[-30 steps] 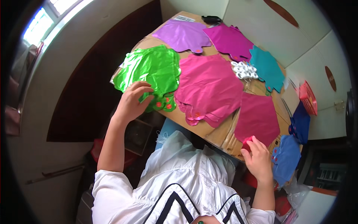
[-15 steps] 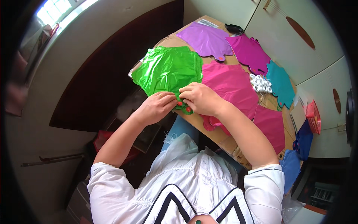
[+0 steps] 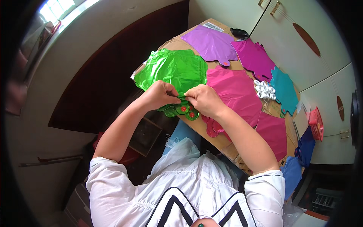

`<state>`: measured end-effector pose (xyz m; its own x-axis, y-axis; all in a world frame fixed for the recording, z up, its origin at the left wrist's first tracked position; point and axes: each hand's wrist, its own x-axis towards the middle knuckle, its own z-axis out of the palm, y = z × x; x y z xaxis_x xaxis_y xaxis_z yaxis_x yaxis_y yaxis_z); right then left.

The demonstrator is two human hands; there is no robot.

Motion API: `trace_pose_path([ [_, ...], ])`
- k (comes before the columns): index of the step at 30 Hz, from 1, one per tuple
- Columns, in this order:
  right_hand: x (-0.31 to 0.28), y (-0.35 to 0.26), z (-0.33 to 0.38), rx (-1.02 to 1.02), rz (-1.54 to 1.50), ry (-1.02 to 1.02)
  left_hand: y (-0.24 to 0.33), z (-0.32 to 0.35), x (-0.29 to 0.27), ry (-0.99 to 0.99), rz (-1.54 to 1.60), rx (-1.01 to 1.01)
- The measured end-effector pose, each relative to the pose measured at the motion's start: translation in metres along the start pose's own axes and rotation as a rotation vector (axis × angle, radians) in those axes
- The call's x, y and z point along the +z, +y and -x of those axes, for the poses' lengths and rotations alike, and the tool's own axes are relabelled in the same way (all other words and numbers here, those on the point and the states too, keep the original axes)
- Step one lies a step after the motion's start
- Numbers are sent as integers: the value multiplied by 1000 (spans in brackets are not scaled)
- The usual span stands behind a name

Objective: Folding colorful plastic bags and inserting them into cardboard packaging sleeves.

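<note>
A stack of shiny green foil balloons (image 3: 172, 68), flat and uninflated, lies at the near left of the cardboard. Its rounded tabs with red dots (image 3: 184, 109) hang over the near edge. My left hand (image 3: 163, 95) pinches the green foil just above those tabs, thumb against fingertips. Close beside it, my right hand (image 3: 203, 99) grips the same narrow part, its fingers curled. Exactly what lies between the fingertips is partly hidden. To the right of my right hand lies a pink stack of flat balloons (image 3: 234, 90).
Purple (image 3: 210, 43), magenta (image 3: 253, 56), teal (image 3: 283, 89) and dark pink (image 3: 272, 134) flat stacks lie on the cardboard (image 3: 223, 145). Small white spools (image 3: 264, 90) cluster near the teal one. A red basket (image 3: 315, 123) stands at right, by white cabinets (image 3: 321, 22).
My left hand has risen and turned, its fingertips now pinching higher on the green foil. More of the red-dotted tabs shows below the hands. The view has shifted slightly.
</note>
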<state>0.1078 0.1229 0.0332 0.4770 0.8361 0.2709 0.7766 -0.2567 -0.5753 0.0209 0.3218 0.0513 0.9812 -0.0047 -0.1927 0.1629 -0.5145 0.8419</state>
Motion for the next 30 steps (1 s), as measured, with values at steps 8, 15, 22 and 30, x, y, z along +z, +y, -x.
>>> trace_pose_path([
  [8,-4,-9,-13,370,18,4,-12,35,32,576,-746,998],
  [15,10,-8,-17,120,123,56,-28,26,52,554,-813,743],
  [22,-37,86,-53,434,-301,499,-20,16,36,345,-781,346],
  [30,-255,7,61,241,439,983,-15,13,27,322,-666,295],
])
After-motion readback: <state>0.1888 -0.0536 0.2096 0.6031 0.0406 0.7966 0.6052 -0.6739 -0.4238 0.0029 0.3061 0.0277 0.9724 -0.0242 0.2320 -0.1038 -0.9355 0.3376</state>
